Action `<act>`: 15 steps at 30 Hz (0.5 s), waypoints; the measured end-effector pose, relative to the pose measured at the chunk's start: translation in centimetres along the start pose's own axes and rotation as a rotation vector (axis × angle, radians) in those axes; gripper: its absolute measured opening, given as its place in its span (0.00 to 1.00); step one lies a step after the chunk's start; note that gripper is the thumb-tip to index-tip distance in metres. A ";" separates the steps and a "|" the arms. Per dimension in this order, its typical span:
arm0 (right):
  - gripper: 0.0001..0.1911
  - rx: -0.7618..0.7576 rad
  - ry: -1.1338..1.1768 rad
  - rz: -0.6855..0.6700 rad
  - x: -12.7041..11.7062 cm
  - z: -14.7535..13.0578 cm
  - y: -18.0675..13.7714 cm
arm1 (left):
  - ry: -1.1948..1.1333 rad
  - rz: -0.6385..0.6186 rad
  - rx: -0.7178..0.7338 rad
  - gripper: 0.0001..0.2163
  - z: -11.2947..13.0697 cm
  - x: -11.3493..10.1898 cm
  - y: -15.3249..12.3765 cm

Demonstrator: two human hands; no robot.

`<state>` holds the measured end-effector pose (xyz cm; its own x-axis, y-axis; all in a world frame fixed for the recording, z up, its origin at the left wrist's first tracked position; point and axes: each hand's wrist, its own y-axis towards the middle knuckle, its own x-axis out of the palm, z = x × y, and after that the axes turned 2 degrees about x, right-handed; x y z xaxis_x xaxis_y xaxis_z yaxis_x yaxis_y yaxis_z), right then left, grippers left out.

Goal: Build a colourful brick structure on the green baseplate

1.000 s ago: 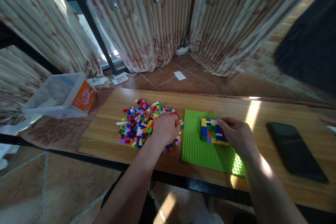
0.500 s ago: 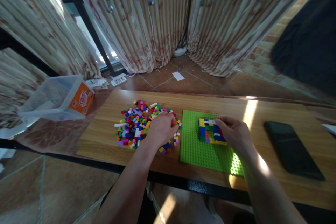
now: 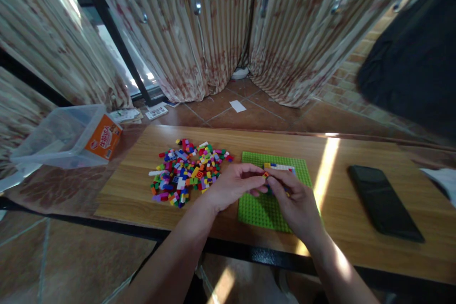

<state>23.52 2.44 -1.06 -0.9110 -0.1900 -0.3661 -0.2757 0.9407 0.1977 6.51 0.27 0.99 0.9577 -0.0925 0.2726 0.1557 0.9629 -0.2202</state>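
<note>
A green studded baseplate [image 3: 260, 209] lies on the wooden table [image 3: 342, 209] in front of me. A low block of coloured bricks [image 3: 281, 167] stands on it, mostly hidden behind my hands. My left hand [image 3: 233, 185] and my right hand [image 3: 294, 197] meet over the plate. Their fingertips pinch a small orange brick [image 3: 265, 175] between them. To the left lies a loose pile of small coloured bricks [image 3: 187, 171].
A black phone [image 3: 383, 202] lies flat on the table's right side. A clear plastic bin with an orange label [image 3: 67, 135] sits at the far left. Striped curtains [image 3: 213, 38] hang beyond the table over a tiled floor.
My left hand left the brick pile and moved right over the baseplate. My right hand slid off the brick block to meet it, and both now pinch a small brick.
</note>
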 end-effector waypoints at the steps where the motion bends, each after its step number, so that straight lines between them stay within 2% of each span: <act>1: 0.12 0.027 0.026 0.014 0.1 0.1 -0.2 | -0.044 -0.007 0.007 0.13 -0.3 0.3 0.1; 4: 0.10 0.091 0.088 0.093 0.1 0.5 -0.3 | -0.120 0.004 0.006 0.17 -1.2 1.0 0.3; 7: 0.09 0.059 0.108 0.157 -0.1 0.6 -0.3 | -0.141 0.029 0.008 0.15 -1.6 2.0 0.5; 10: 0.08 0.032 0.109 0.162 -0.5 0.6 -0.2 | -0.124 0.071 0.001 0.12 -1.6 2.9 0.8; 13: 0.09 0.043 0.113 0.162 -1.6 0.9 0.3 | -0.101 0.116 -0.002 0.09 -1.5 3.3 1.1; 15: 0.09 0.063 0.144 0.244 -2.8 1.3 0.8 | -0.064 0.174 0.016 0.08 -1.5 3.1 1.3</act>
<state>26.31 4.06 -1.09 -0.9834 0.0100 -0.1813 -0.0279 0.9784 0.2051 10.07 0.84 0.20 0.9523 0.0920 0.2911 -0.0155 0.9668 -0.2549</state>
